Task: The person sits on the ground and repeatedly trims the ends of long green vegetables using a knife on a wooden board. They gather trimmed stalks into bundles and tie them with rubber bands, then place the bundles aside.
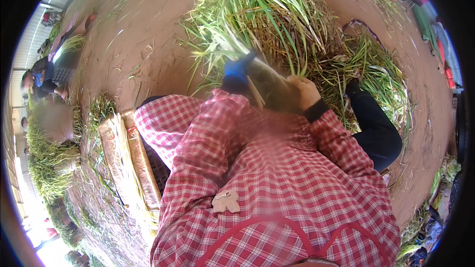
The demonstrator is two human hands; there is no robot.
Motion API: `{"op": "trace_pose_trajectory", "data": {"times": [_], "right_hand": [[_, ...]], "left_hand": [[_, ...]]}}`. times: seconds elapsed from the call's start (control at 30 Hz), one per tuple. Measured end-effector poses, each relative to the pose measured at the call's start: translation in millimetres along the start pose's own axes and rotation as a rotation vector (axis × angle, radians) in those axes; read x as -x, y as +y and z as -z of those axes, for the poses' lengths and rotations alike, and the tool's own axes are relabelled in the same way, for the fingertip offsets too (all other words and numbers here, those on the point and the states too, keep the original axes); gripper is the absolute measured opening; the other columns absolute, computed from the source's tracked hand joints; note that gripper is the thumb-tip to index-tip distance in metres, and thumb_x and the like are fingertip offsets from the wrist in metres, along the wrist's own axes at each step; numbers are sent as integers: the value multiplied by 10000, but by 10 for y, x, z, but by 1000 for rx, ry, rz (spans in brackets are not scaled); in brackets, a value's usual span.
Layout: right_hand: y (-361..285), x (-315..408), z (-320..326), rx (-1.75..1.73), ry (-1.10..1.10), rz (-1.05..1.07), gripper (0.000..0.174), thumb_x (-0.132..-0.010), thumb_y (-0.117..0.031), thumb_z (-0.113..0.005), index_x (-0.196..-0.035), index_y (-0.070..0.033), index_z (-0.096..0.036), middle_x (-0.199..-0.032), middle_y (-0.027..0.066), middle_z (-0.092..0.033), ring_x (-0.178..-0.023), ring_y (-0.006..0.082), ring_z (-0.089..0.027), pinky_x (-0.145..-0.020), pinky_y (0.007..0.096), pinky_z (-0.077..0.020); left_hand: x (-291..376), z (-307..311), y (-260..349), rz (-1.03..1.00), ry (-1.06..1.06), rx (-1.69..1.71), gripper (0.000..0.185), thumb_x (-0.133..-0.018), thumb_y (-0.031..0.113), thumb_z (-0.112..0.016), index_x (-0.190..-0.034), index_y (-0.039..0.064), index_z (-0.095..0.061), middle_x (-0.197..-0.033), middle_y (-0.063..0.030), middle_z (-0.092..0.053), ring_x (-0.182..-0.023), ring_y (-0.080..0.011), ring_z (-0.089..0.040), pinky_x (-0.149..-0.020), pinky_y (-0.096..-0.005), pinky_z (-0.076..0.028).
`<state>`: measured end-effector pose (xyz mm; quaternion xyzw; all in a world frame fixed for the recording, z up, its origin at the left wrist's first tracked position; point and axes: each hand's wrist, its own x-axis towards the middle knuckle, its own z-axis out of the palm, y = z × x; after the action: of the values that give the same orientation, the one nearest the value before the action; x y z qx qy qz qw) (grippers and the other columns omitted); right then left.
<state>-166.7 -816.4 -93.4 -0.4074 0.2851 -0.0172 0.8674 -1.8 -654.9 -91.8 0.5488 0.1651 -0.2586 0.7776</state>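
My left hand (pixel 239 68), in a blue glove, is closed around a bunch of long leafy stalks (pixel 232 42), pale below and green at the tips. The bunch slants from upper left toward my bare right hand (pixel 305 91). The fingers of that hand are curled at the lower end of some green leaves; blur hides whether they grip them. Just beyond both hands rises a large heap of long green leaves (pixel 274 15), with brown, withered ones on its near side. A pale thin strip (pixel 256 92) shows below my left hand.
Beside my left leg is a brown board-like surface (pixel 148 170) with pale long strips (pixel 126 155) on it. More loose greens (pixel 378 74) lie around my right foot. Farther left, a person (pixel 41 78) sits near a dark crate (pixel 63 74) and green bundles (pixel 48 167).
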Motion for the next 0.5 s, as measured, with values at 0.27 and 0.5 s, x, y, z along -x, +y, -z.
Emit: {"op": "trace_pose_trajectory", "data": {"times": [0.27,0.5], "right_hand": [[-125,-219,-281,312,-341,70,344,-933,-256,-579,-1104,43,-588,-916,94,-659,-711,156,-611,-640,265,-514],[136,-319,-363,444,70,244,137,-875,-88,-636,-983,-5,-620,-810,59,-659,-643,114,-575,-569,239,-454]], "left_hand": [[160,-64,-81,90,-399,-81,259,-840,152,-695,-1064,48,-614,-888,-58,-687,-456,-80,-460,-409,-221,-329],[183,59,-323,23,-256,-51,153,-792,155,-750,-878,79,-649,-623,15,-572,-417,-78,-419,-382,-219,-304]]}}
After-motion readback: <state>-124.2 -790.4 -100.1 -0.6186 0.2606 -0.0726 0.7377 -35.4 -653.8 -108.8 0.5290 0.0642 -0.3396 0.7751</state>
